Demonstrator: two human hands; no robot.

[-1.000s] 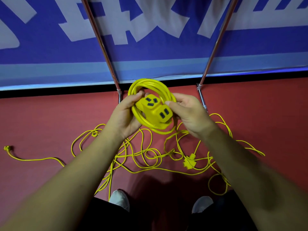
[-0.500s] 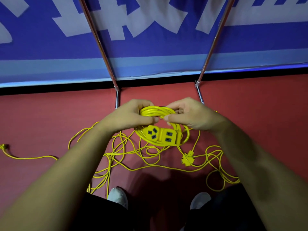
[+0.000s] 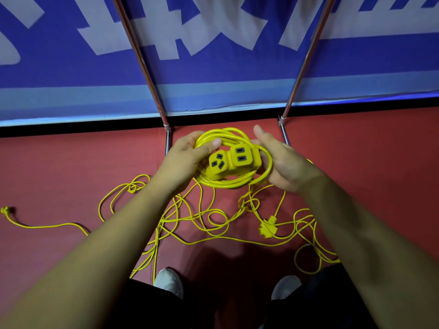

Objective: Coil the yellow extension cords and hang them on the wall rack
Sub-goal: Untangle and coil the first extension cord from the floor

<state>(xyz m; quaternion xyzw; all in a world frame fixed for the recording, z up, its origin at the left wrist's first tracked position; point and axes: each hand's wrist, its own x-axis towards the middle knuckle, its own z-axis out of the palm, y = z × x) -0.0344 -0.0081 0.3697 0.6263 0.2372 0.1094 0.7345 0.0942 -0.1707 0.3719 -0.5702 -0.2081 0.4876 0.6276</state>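
A coiled yellow extension cord point(image 3: 237, 184) with its yellow socket block point(image 3: 234, 162) lying across the coil is held in front of me. My left hand point(image 3: 187, 157) grips the coil's left side, thumb over the top strands. My right hand point(image 3: 282, 162) cups the coil's right side from behind and below, fingers partly straight. More yellow cord point(image 3: 202, 224) lies tangled on the red floor below, with a cross-shaped yellow socket point(image 3: 267, 225) at the right and a plug end point(image 3: 5, 210) at the far left.
Two slanted metal poles point(image 3: 142, 65) point(image 3: 306, 58) of a rack stand against a blue and white banner wall point(image 3: 213, 79). My two white shoes point(image 3: 169, 281) point(image 3: 285, 287) are at the bottom, beside the loose cord on the red floor point(image 3: 71, 174).
The coil was lowered and tipped flat half a second ago, and has now been raised a little and turned so the socket block faces up. My right fingers have loosened.
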